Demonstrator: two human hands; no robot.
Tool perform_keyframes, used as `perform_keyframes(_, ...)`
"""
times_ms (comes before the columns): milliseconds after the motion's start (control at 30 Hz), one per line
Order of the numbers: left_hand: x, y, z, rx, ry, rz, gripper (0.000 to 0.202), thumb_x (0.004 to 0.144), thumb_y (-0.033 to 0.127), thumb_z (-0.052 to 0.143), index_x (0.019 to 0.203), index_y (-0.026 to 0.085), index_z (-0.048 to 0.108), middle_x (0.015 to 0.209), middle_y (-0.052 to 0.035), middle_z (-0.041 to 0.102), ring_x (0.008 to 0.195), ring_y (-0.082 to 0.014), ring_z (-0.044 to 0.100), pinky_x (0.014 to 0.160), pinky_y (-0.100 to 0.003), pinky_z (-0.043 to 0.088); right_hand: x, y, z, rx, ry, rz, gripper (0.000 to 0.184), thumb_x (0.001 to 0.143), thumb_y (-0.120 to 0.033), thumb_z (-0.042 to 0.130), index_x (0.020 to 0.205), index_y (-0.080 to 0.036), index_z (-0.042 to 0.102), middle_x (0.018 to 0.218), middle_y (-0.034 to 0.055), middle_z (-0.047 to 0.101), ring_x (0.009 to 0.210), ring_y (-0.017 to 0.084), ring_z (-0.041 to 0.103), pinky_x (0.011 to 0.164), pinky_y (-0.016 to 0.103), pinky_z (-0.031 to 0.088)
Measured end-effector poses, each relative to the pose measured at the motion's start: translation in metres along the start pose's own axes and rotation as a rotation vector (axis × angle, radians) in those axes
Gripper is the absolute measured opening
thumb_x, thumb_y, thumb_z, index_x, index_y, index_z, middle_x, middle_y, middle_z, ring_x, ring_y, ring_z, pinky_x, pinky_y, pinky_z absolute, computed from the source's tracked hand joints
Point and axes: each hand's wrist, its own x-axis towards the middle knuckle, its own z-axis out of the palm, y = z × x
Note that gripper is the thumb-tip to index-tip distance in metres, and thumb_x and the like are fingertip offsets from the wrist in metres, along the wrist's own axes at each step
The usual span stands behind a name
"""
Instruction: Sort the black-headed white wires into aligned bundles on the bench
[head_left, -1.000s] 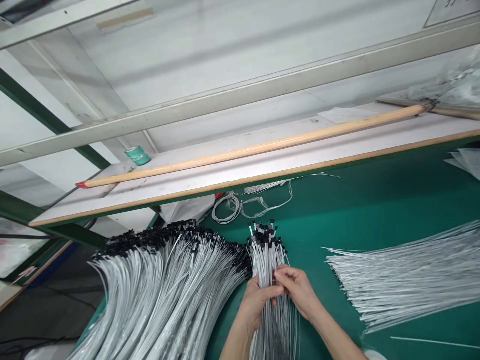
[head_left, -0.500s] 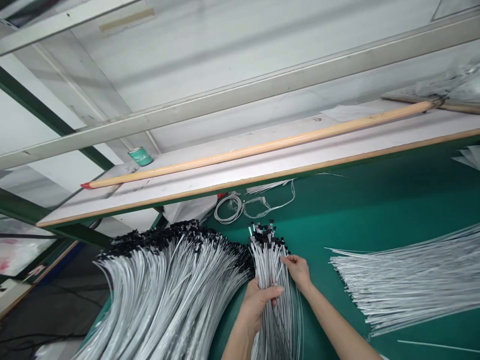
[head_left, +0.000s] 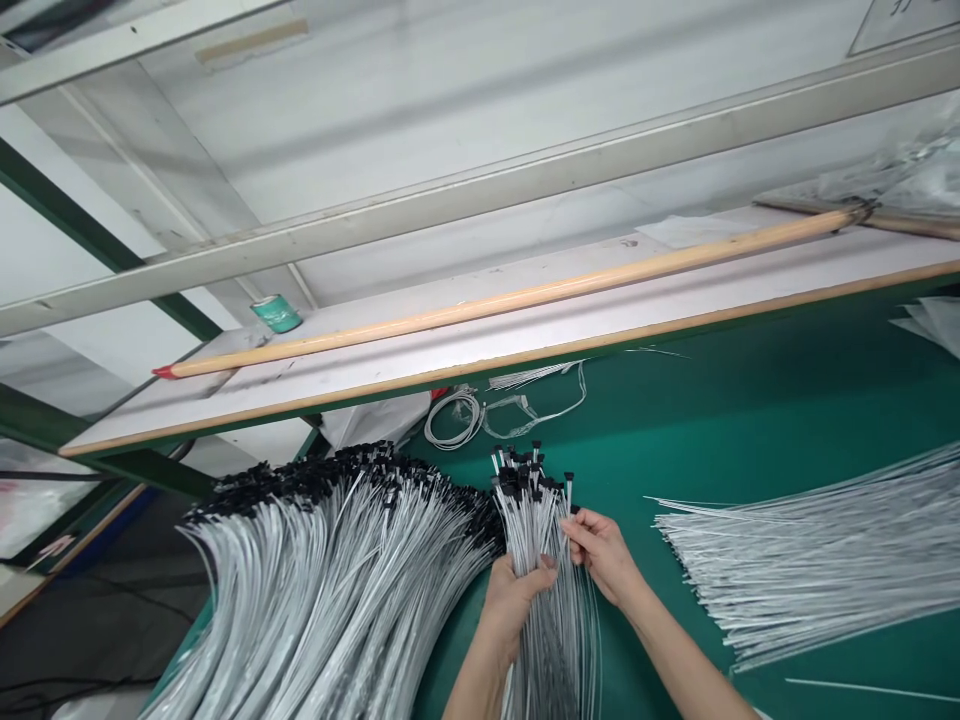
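My left hand [head_left: 514,595] is wrapped round a small bundle of thin white wires with black end caps [head_left: 534,510], holding it over the green table [head_left: 750,420]. My right hand [head_left: 604,555] pinches a wire at the right side of that same bundle, just below the black caps. A large fanned pile of the same capped wires [head_left: 330,570] lies directly to the left, touching the bundle. A spread of bare white wires without caps [head_left: 817,555] lies to the right, apart from my hands.
A white shelf board [head_left: 480,345] runs above the table with a long wooden stick [head_left: 525,295] and a green tape roll [head_left: 276,312] on it. Coiled white cable [head_left: 454,418] lies under the shelf. Plastic bags [head_left: 926,170] sit at the far right.
My right hand went from the bundle's middle up to its capped end, then drew back slightly and now pinches the right side. The left hand kept its hold and slid a little higher.
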Motion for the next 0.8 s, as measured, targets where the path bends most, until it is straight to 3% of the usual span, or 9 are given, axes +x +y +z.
perform_keyframes(100,-0.005,0.003,0.003,-0.044,-0.113,0.021,0.021,0.052,0.022,0.074,0.067,0.013,0.063,0.058,-0.0036,0.063,0.058,-0.0176,0.056,0.060,-0.029,0.041,-0.001,-0.007,0.013,-0.003,-0.046,-0.027,0.037,0.058,-0.045,0.072,0.051,-0.019,0.047,0.038,-0.0067,0.044,0.034,0.007,0.037,0.039,0.022,0.029)
perform_keyframes(200,-0.010,0.008,0.003,-0.062,-0.183,0.032,0.027,0.056,0.027,0.074,0.075,0.012,0.061,0.054,-0.0020,0.059,0.050,-0.0155,0.052,0.053,-0.029,0.042,0.005,-0.007,0.008,-0.142,-0.084,-0.008,0.033,0.064,-0.049,0.065,0.061,-0.018,0.055,0.049,-0.0026,0.054,0.042,0.011,0.048,0.045,0.024,0.038)
perform_keyframes(300,-0.014,0.011,0.000,-0.054,-0.137,0.016,0.029,0.058,0.029,0.074,0.078,0.014,0.058,0.050,0.0024,0.053,0.046,-0.0115,0.047,0.049,-0.027,0.041,0.016,0.002,-0.012,-0.603,0.100,0.038,0.035,0.077,-0.049,0.048,0.086,-0.017,0.062,0.079,0.0076,0.065,0.070,0.021,0.061,0.058,0.029,0.046)
perform_keyframes(367,-0.014,0.011,-0.001,-0.060,-0.125,0.002,0.032,0.059,0.028,0.074,0.082,0.014,0.056,0.051,0.0038,0.052,0.045,-0.0102,0.045,0.048,-0.025,0.039,0.020,0.014,-0.023,-0.836,0.243,0.085,0.031,0.078,-0.037,0.049,0.094,-0.013,0.061,0.095,0.0149,0.064,0.091,0.027,0.060,0.069,0.032,0.045)
perform_keyframes(433,-0.012,0.009,-0.001,-0.067,-0.140,0.010,0.032,0.058,0.029,0.075,0.080,0.014,0.056,0.050,0.0042,0.050,0.043,-0.0095,0.045,0.046,-0.024,0.038,0.020,0.027,-0.027,-0.951,0.282,0.127,0.032,0.076,-0.024,0.052,0.103,-0.009,0.059,0.107,0.0208,0.059,0.101,0.032,0.055,0.077,0.036,0.042)
perform_keyframes(500,-0.008,0.005,-0.001,-0.073,-0.143,0.011,0.032,0.055,0.030,0.076,0.074,0.014,0.056,0.047,0.0044,0.049,0.042,-0.0092,0.044,0.045,-0.024,0.037,0.019,0.038,-0.024,-1.040,0.271,0.175,0.037,0.074,-0.016,0.050,0.110,-0.008,0.055,0.108,0.0229,0.059,0.099,0.033,0.057,0.075,0.038,0.042)
perform_keyframes(633,-0.004,-0.001,-0.001,-0.096,-0.115,-0.014,0.034,0.052,0.030,0.077,0.072,0.015,0.055,0.045,0.0052,0.049,0.040,-0.0089,0.043,0.044,-0.023,0.035,0.019,0.046,-0.017,-1.166,0.233,0.267,0.023,0.073,-0.014,0.049,0.091,-0.013,0.063,0.092,0.0192,0.065,0.087,0.030,0.062,0.065,0.035,0.043)
perform_keyframes(800,-0.004,-0.002,-0.006,-0.106,-0.113,-0.026,0.032,0.053,0.030,0.076,0.071,0.015,0.054,0.043,0.0054,0.050,0.039,-0.0092,0.043,0.044,-0.023,0.034,0.021,0.044,-0.029,-1.224,0.233,0.254,0.010,0.072,-0.017,0.052,0.072,-0.017,0.061,0.085,0.0163,0.066,0.083,0.028,0.063,0.061,0.032,0.042)
